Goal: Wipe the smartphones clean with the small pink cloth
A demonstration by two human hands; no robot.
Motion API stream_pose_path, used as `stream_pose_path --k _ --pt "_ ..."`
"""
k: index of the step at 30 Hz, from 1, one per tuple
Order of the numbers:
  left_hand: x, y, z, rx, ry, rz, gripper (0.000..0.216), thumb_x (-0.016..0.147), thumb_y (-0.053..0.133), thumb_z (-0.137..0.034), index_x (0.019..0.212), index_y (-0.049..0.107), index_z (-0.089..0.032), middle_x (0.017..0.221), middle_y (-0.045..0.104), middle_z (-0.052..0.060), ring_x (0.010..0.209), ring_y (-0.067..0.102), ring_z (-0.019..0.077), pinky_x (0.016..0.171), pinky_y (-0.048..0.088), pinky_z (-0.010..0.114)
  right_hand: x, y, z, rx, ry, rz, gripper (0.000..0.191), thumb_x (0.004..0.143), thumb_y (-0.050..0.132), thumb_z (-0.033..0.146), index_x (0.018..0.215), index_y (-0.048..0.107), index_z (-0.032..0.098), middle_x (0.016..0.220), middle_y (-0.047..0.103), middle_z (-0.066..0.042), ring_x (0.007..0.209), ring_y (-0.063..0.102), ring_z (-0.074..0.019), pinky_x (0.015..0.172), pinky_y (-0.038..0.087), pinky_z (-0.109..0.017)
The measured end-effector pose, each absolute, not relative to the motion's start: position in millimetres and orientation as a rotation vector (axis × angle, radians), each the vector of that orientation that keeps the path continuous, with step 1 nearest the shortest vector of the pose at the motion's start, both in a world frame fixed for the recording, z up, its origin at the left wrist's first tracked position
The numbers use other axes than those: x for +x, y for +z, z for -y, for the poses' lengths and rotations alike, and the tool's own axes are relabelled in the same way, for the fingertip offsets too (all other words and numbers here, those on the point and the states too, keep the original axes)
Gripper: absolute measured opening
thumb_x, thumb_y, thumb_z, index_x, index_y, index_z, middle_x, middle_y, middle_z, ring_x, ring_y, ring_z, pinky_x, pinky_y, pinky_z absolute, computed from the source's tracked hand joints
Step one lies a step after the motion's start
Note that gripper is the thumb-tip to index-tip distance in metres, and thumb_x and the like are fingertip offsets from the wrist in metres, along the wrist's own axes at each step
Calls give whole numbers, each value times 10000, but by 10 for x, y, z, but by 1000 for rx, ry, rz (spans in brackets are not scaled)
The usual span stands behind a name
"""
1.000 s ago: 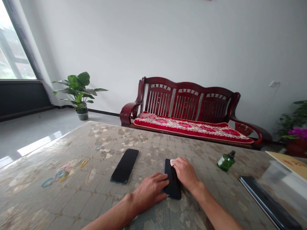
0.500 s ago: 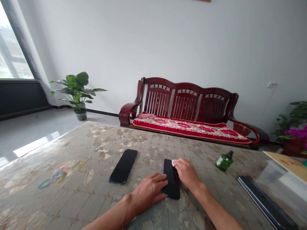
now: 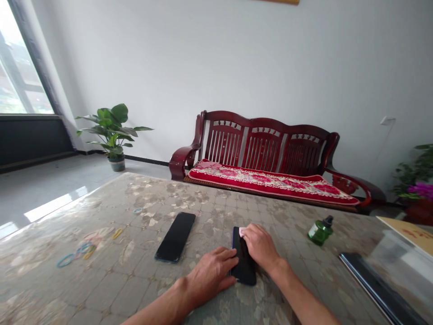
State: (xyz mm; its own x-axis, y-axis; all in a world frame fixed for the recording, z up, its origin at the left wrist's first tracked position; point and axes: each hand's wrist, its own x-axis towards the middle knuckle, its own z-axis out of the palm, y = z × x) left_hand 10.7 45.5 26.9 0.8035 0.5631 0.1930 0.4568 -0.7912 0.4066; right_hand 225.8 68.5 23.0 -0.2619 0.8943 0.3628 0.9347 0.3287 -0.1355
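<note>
A dark smartphone (image 3: 244, 271) lies flat on the patterned tablecloth (image 3: 135, 289), screen up. My left hand (image 3: 214, 273) rests at its left edge, fingers stretched out with the tips touching the phone. Pinched in the fingers of my right hand (image 3: 260, 243) is a small white wipe (image 3: 241, 232), pressed on the phone's upper part; most of the wipe is hidden by the fingers. A second smartphone (image 3: 176, 237) lies to the left, its black screen up, apart from both hands.
A green pump bottle (image 3: 320, 231) stands to the right. Beyond it are a long dark case (image 3: 379, 286) and a clear box (image 3: 402, 257). Coloured rings (image 3: 84, 249) lie at the left. A red wooden bench (image 3: 264, 149) stands past the table's far edge.
My right hand has slid the wipe slightly left across the top of the phone. My left hand stays at the phone's edge. The whole view has shifted a little.
</note>
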Motion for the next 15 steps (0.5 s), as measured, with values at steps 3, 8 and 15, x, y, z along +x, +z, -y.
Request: stream_pose_path --k 3,8,15 --pt "102 262 -462 2642 439 -777 339 905 604 -277 1241 577 -248 1318 601 47 1165 562 242 1024 450 347 2228 269 -777 -1684 -175 2233 236 928 489 115 902 692 233 898 654 -29 908 583 -174 830 407 -259" --pt "113 247 -464 2637 449 -770 330 890 622 -269 1218 585 -251 1290 615 37 1133 573 240 1010 456 341 2159 294 -564 -1605 -119 2297 248 916 471 99 875 673 235 879 634 -25 888 567 -173 812 405 -264" --pt "113 209 -471 2655 452 -770 361 890 619 -263 1248 576 -240 1334 591 45 1165 557 244 1025 451 350 2111 285 -727 -1570 -123 2287 246 935 467 111 912 675 239 907 646 -24 916 564 -174 833 409 -264"
